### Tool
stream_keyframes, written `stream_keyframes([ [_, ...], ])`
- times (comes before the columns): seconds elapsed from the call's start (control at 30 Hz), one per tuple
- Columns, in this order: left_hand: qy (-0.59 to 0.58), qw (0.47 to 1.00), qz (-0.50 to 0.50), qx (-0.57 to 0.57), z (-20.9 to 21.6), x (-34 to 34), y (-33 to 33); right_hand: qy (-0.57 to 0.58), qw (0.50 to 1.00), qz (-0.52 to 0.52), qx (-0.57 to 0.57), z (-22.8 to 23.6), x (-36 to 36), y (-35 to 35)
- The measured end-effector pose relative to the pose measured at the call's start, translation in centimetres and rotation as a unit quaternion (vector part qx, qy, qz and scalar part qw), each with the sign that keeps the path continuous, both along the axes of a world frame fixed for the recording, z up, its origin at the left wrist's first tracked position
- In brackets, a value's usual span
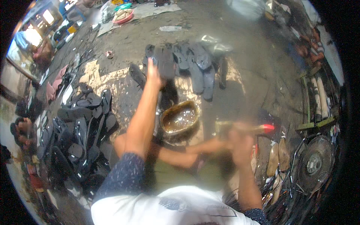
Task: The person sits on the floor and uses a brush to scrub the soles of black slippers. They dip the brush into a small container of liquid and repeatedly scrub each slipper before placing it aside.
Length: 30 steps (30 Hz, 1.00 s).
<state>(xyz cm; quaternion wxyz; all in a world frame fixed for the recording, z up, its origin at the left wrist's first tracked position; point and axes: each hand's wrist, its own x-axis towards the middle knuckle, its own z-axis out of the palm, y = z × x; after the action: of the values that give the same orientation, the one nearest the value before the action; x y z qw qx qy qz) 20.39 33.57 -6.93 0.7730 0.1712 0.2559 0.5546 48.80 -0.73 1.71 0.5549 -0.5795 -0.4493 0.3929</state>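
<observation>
My left hand (154,75) reaches forward at the row of black shoe soles (197,73). It is closed at the edge of a dark sole (166,64), which looks slightly blurred; some of its fingers are hidden. Low on the right, my right hand (240,142) is smeared by motion but wraps round a slim, pale brush-like tool with a red end (267,128). Between my hands, in front of my crossed legs, sits a cut-open container (163,122) with brownish, shiny liquid in it.
A big heap of black sandals and soles (80,131) lies at my left. On the right are a round fan (314,164), shoe lasts (284,154) and a green frame (315,124). A red basin (123,18) and plastic bags (107,10) stand far off.
</observation>
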Motion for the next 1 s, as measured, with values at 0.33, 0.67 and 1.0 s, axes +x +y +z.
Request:
stream_keyframes([
  [0.33, 0.368, 0.913, 0.079, 0.158, 3.0, -4.7, -9.3, 0.043, 0.984, -0.130, -0.110, -3.7, 1.4, 1.9],
  [0.67, 0.843, 0.236, 0.479, -0.066, 14.0, -44.1, -39.6, -0.045, 0.996, -0.049, -0.065, -8.0, 3.3, 7.3],
  [1.0, 0.887, 0.238, 0.396, -0.027, 12.2, -34.4, -46.4, -0.280, 0.909, 0.297, -0.080, -10.4, -6.0, 14.2],
])
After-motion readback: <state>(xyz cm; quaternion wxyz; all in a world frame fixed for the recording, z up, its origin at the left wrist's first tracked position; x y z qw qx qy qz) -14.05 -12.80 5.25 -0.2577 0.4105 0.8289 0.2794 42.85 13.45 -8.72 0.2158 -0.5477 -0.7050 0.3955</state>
